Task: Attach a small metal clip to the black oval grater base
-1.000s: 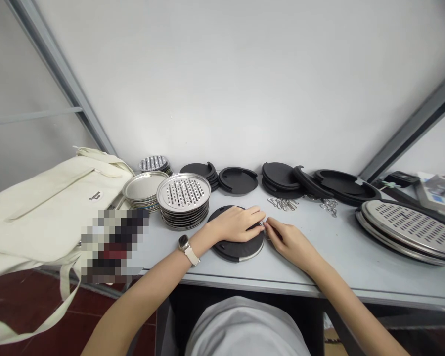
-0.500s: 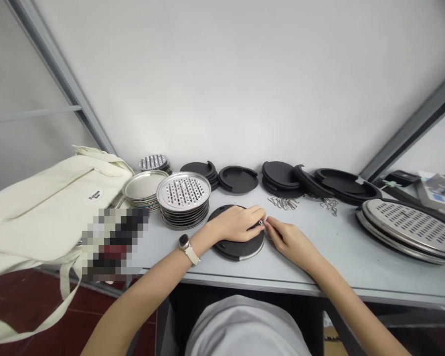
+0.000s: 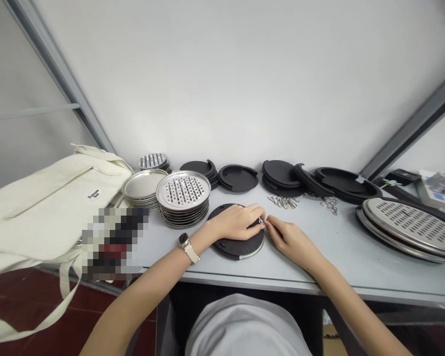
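A round black disc lies on the table in front of me, with a silvery metal rim showing along its lower right edge. My left hand lies across its top, with thumb and fingers closed at the disc's right side around a small metal ring. Right beside it, my right hand pinches at the same ring, its fingertips almost touching those of the left. The fingers hide most of the ring and how it meets the disc.
Left of the disc stands a stack of round metal graters, beside plain metal discs. Black round holders line the wall. Loose metal wire clips lie before them. Large oval graters are at right, a cream bag at left.
Both hands stay at the disc's right edge, with only a slight shift of the fingers. Slightly more of the small metal ring shows between them now.
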Demonstrator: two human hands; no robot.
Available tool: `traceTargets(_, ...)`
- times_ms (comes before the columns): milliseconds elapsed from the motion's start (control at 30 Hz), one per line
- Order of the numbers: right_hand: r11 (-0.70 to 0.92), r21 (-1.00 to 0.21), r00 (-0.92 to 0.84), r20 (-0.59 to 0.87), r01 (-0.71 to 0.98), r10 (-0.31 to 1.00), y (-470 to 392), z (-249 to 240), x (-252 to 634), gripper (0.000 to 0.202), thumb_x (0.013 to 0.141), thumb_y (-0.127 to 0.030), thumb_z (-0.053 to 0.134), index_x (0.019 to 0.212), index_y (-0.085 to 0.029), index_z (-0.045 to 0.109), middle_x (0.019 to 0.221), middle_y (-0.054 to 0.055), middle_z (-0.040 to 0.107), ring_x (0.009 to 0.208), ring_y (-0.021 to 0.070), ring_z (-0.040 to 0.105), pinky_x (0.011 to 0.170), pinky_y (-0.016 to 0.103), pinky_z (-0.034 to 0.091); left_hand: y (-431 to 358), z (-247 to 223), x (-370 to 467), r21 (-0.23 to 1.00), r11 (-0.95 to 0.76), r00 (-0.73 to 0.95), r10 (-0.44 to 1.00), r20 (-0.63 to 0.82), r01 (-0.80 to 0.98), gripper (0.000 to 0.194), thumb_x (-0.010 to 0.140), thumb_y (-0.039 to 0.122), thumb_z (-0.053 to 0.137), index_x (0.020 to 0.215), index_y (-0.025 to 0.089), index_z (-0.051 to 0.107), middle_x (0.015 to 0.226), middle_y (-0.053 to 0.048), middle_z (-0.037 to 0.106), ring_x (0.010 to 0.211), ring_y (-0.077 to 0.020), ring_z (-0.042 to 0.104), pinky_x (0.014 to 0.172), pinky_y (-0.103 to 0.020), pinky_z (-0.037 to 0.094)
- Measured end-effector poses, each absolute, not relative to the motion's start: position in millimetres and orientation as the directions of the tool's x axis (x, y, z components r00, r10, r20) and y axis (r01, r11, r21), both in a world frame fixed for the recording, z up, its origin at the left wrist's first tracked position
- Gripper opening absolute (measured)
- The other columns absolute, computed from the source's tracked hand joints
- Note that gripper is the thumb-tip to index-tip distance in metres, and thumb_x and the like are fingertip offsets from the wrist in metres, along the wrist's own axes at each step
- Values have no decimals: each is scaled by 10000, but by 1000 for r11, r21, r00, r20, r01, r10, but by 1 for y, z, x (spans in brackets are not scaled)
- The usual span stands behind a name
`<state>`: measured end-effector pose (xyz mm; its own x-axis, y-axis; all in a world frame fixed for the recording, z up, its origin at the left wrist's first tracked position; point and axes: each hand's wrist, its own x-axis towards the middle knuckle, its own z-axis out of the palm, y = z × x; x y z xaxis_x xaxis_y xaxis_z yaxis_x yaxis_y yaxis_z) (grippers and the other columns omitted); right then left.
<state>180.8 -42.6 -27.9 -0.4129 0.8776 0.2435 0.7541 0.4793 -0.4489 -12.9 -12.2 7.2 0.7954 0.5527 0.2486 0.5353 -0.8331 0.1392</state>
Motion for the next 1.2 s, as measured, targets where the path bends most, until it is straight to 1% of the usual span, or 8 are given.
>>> traceTargets(133, 478, -459, -410, 245, 749, 878, -42, -28, 181, 244, 955, -298, 298, 762, -230, 431, 633, 10, 576, 523, 162, 530, 529, 250, 343, -12, 7, -13, 150, -832, 795, 554, 247, 534, 196, 925, 322, 427, 1054, 180, 466, 1040, -53, 573, 818, -165, 585, 676, -271, 428)
traceTargets(267, 474, -476, -379, 286, 741, 880, -43, -29, 181, 248, 957, -321, 305, 760, -230, 424, 635, 9, 577, 515, 158, 525, 513, 247, 336, -11, 6, -14, 148, -837, 795, 548, 260, 527, 212, 921, 329, 444, 1068, 178, 469, 1038, -45, 575, 800, -156, 580, 649, -266, 421)
traceTargets(433, 471, -510, -351, 318, 720, 881, -45, -27, 181, 229, 953, -352, 332, 784, -233, 430, 627, -5, 574, 515, 152, 523, 528, 243, 362, -11, 6, -14, 105, -853, 815, 521, 255, 512, 198, 941, 343, 402, 1015, 181, 489, 1012, -42, 574, 792, -162, 584, 642, -280, 421)
traceTargets(633, 475, -486, -359, 315, 734, 878, -44, -27, 181, 243, 952, -346, 323, 754, -238, 413, 634, 0, 583, 513, 155, 532, 513, 242, 360, -12, 6, -14, 77, -846, 813, 529, 246, 527, 200, 937, 343, 390, 1009, 181, 483, 1003, -54, 558, 778, -171, 582, 618, -296, 423)
traceTargets(800, 470, -486, -366, 297, 737, 882, -43, -26, 180, 242, 955, -348, 317, 759, -240, 409, 640, 4, 590, 522, 159, 549, 519, 240, 367, -13, 6, -12, 79, -826, 790, 558, 253, 558, 194, 925, 359, 408, 970, 182, 477, 962, -47, 560, 753, -169, 575, 614, -295, 419)
traceTargets(1000, 458, -493, -368, 273, 740, 889, -44, -25, 180, 253, 956, -351, 319, 735, -243, 379, 604, -13, 549, 501, 151, 512, 511, 239, 362, -12, 6, -12, 62, -835, 798, 541, 265, 546, 188, 930, 353, 402, 951, 181, 475, 958, -44, 559, 758, -167, 570, 613, -294, 413)
traceTargets(1200, 467, -491, -377, 277, 735, 884, -44, -25, 179, 238, 935, -321, 361, 712, -239, 382, 589, -26, 537, 492, 130, 495, 486, 224, 349, -12, 7, -14, 95, -841, 807, 538, 244, 532, 180, 931, 335, 399, 972, 183, 486, 973, -46, 560, 774, -166, 580, 643, -290, 428)
